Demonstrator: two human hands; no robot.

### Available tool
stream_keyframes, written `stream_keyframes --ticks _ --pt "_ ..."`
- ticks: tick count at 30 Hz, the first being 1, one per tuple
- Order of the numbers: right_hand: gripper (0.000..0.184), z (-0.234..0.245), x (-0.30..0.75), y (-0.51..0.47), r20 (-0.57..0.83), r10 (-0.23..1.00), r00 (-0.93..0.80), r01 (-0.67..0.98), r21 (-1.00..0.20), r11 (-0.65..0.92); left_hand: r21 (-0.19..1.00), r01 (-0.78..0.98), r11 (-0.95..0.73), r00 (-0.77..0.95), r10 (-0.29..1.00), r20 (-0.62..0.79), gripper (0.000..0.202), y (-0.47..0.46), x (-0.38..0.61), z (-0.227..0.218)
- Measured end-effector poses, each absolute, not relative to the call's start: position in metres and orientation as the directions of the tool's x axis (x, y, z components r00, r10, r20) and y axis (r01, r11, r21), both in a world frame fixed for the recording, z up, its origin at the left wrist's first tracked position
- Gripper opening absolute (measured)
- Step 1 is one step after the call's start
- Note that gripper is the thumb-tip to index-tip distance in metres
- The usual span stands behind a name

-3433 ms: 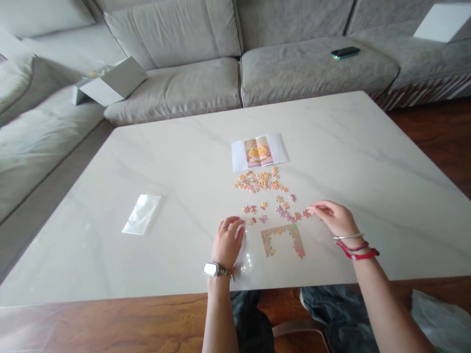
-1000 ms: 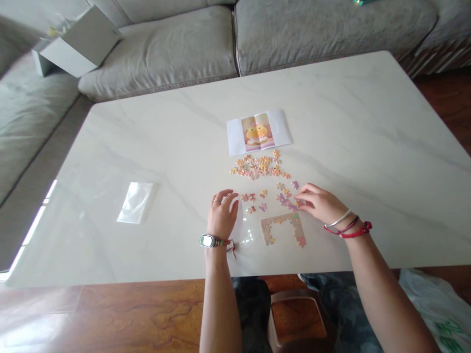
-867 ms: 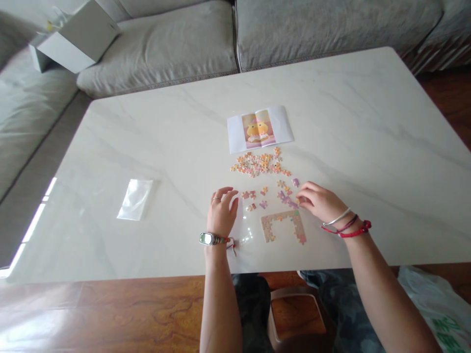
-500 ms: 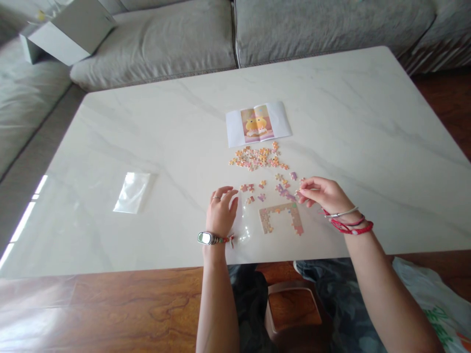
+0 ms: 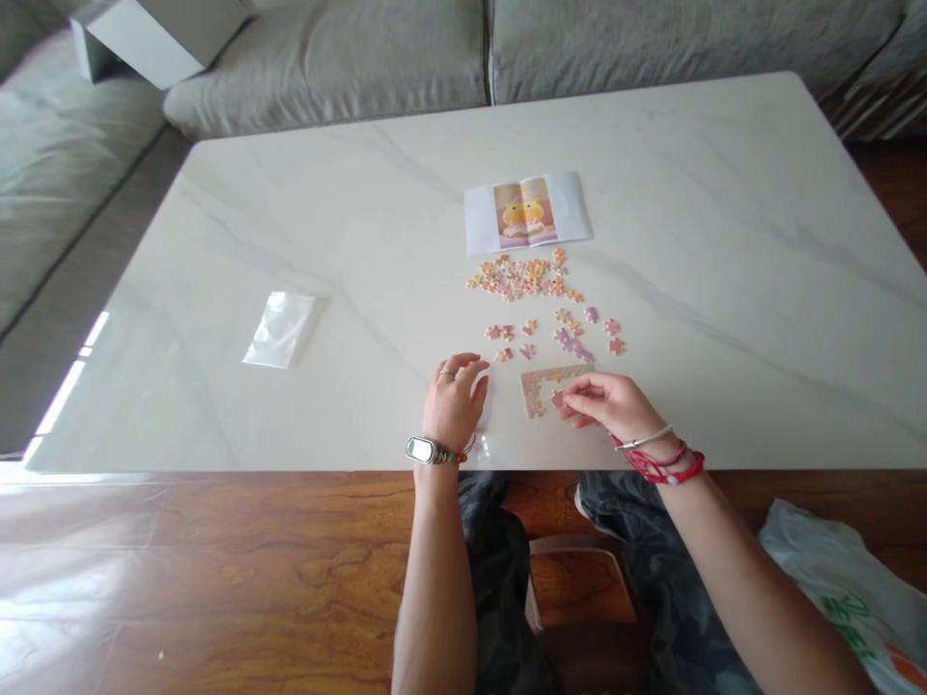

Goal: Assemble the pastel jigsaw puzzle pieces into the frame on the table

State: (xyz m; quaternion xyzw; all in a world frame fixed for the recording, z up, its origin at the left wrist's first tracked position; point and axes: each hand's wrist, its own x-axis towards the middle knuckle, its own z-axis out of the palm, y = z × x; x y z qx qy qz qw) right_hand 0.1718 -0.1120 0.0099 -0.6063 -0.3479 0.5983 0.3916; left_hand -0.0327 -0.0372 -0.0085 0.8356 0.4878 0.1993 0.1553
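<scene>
Your right hand (image 5: pixel 606 405) in narrow pinch on pink puzzle piece (image 5: pixel 557 398), just above near end of partly built puzzle border (image 5: pixel 534 394). Your left hand (image 5: pixel 455 403) open wide, fingers loosely curled, low over marble table (image 5: pixel 724 290), left of border. Loose pieces (image 5: pixel 521 277) piled farther on, picture sheet (image 5: pixel 528 209) beyond; plastic sleeve (image 5: pixel 282 328) well left.

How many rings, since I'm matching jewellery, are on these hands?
1: a ring on the left hand. The right hand shows none, though curled fingers may hide one.
</scene>
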Motion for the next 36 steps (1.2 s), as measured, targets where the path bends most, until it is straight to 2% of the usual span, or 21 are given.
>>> stream_keyframes --ticks 6,11,15,18,21,23,30,33,36 --pt "0.015 0.007 0.167 -0.116 -0.5 0.865 0.051 -0.013 -0.866 -0.5 0.453 0.747 -0.486 0.454 0.871 0.186 0.019 -0.04 -0.037 -0.01" --pt "0.015 0.001 0.16 -0.123 -0.493 0.867 0.079 0.135 -0.856 -0.499 0.473 0.689 -0.549 0.539 0.825 0.172 0.019 -0.041 -0.032 -0.007" --pt "0.016 -0.001 0.144 -0.129 -0.41 0.908 0.088 0.29 -0.861 -0.417 0.459 0.624 -0.633 0.656 0.743 0.132 0.019 -0.044 -0.024 -0.002" --pt "0.012 -0.002 0.136 -0.13 -0.268 0.959 0.092 0.44 -0.853 -0.281 0.437 0.615 -0.656 0.696 0.713 0.09 0.019 -0.046 -0.019 0.001" --pt "0.011 -0.003 0.135 -0.128 -0.104 0.992 0.074 0.608 -0.784 -0.127 0.431 0.609 -0.666 0.715 0.696 0.065 0.017 -0.045 -0.016 0.001" --pt "0.012 -0.005 0.135 -0.128 -0.041 0.998 0.042 0.684 -0.727 -0.058 0.431 0.608 -0.667 0.721 0.691 0.053 0.016 -0.044 -0.015 0.001" --pt "0.02 -0.01 0.134 -0.131 0.037 0.991 -0.132 0.87 -0.475 0.134 0.45 0.607 -0.655 0.722 0.692 0.033 0.014 -0.042 -0.013 -0.002" --pt "0.021 -0.01 0.133 -0.133 0.069 0.986 -0.152 0.914 -0.37 0.167 0.461 0.605 -0.649 0.721 0.692 0.028 0.013 -0.042 -0.013 -0.002" --pt "0.022 -0.008 0.134 -0.134 0.085 0.982 -0.17 0.929 -0.318 0.188 0.468 0.606 -0.643 0.717 0.696 0.028 0.012 -0.042 -0.012 -0.001"
